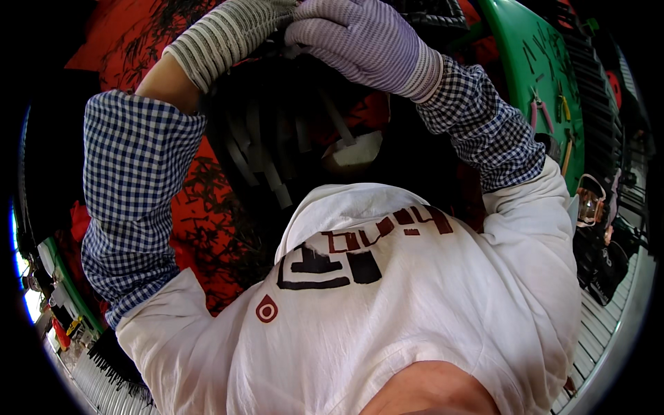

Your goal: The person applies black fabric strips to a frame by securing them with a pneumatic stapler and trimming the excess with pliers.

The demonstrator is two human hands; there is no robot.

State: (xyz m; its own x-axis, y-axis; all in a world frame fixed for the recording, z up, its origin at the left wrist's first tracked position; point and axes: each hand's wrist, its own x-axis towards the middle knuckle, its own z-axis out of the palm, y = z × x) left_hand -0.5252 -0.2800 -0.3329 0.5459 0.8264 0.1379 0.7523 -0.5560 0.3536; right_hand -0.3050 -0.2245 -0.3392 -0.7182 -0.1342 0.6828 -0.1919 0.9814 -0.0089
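At the top edge my two gloved hands meet in front of me. My left hand (pixel 245 31) wears a grey striped knit glove; its fingers run behind the other hand and out of the picture, so their pose is hidden. My right hand (pixel 366 45), in a purple striped glove, has its fingers curled in against the left one. Whatever lies between them is too dark and cut off to make out. Below the hands, several dark grey strips (pixel 256 138) show in deep shadow over my lap, beside a pale flat piece (pixel 354 151).
Red cloth (pixel 200 200) littered with thin black scraps spreads on my left. A green surface (pixel 515 34) at the right carries pink-handled pliers (pixel 541 114) and other small tools. Black ribbed strips (pixel 598 104) stand beyond it. More tools (pixel 62 332) lie at the far left.
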